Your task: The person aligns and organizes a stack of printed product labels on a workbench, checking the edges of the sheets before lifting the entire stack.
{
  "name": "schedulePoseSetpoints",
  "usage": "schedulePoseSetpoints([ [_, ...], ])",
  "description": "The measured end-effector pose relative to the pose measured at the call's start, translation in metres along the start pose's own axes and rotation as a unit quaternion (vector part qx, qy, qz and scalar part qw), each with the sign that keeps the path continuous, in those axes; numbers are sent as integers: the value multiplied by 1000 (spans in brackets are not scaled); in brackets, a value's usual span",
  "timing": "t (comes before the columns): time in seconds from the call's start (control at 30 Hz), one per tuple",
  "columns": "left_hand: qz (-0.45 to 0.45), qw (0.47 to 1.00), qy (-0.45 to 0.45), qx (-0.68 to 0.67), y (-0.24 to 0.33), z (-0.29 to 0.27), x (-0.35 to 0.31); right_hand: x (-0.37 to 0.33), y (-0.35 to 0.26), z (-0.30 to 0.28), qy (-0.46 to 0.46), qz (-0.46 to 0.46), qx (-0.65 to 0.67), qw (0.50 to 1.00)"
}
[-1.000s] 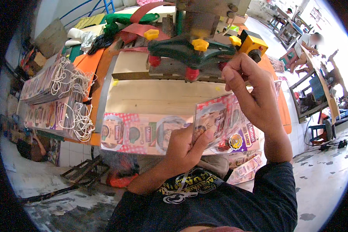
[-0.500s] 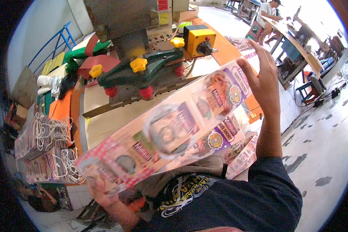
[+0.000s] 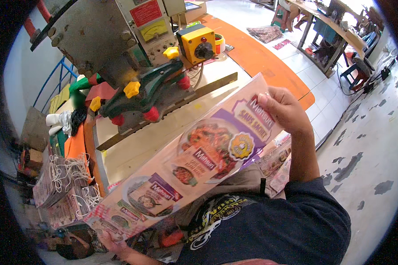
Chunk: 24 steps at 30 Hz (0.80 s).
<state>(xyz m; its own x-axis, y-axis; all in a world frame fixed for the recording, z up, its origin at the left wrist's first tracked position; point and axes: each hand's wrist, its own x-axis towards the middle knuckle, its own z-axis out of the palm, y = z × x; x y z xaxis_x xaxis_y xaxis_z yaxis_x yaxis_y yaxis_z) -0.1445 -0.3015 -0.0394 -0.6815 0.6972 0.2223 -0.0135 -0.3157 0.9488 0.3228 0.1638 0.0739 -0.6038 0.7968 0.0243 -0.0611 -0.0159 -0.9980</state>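
Note:
A long printed plastic sheet [image 3: 163, 174] with food pictures and a purple end slants across my front, its upper end toward the right. My right hand [image 3: 287, 110] pinches the sheet's upper right edge between thumb and fingers. At the lower left corner my left hand [image 3: 112, 244] grips the other end, its fingers partly behind the sheet. Beyond the sheet stands a machine with a dark green clamp arm [image 3: 141, 99], yellow star knobs and red feet over a metal bar [image 3: 216, 86]. More printed sheets [image 3: 278, 163] lie below my right hand, partly hidden.
A yellow control box [image 3: 198, 46] with a black dial sits on the orange table [image 3: 261, 57]. Bundles of printed sheets tied with white string [image 3: 70, 172] are stacked at left. A person's legs [image 3: 292, 15] show by a wooden bench [image 3: 331, 24] at far right.
The sheet has turned toward me and its right end has come down and nearer. My right hand has shifted from a raised spread grip to a pinch. The view has tilted.

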Motion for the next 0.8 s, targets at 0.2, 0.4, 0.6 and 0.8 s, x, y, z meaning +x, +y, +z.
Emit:
schedulePoseSetpoints([
  [0.2, -26, 959, 192, 204, 65, 33, 32, -13, -10, 32, -25, 8, 23, 999],
  [0.4, 121, 915, 87, 375, 108, 97, 50, -19, -19, 53, -131, -13, -29, 991],
  [0.6, 44, 940, -214, 262, 76, 241, 82, -14, -15, 81, -191, -23, -84, 978],
  [0.8, 39, 909, -353, 216, 62, 328, 106, -14, -31, 104, -249, -49, -130, 959],
])
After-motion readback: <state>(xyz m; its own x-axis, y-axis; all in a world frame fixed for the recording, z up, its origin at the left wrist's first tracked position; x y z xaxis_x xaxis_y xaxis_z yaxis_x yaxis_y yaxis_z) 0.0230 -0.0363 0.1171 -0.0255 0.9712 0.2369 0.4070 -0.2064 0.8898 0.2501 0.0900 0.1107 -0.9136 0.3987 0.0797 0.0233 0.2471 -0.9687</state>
